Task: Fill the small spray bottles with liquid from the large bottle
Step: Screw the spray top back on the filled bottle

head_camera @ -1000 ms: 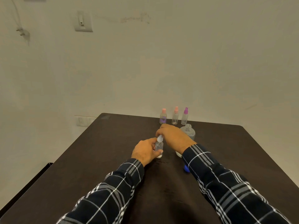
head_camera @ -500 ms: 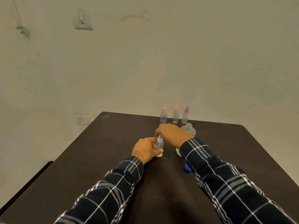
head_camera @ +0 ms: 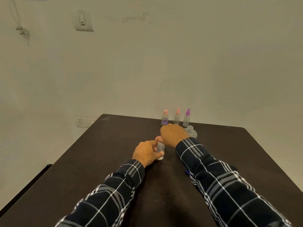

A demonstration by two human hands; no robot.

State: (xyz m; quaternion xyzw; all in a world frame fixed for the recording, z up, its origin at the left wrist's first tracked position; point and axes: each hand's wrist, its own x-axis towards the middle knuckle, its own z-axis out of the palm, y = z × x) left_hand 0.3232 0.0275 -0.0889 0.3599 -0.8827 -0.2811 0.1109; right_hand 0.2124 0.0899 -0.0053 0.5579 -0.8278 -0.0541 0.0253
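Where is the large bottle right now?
In the head view, the large bottle stands on the table right of centre, just behind the right hand and in front of the purple-topped spray bottle.

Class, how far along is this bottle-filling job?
Seemingly done: three capped small clear spray bottles stand at the dark table's far edge. In hand: left hand grips a small clear plastic bottle; right hand grips its top. Left: the open large clear bottle needs capping.
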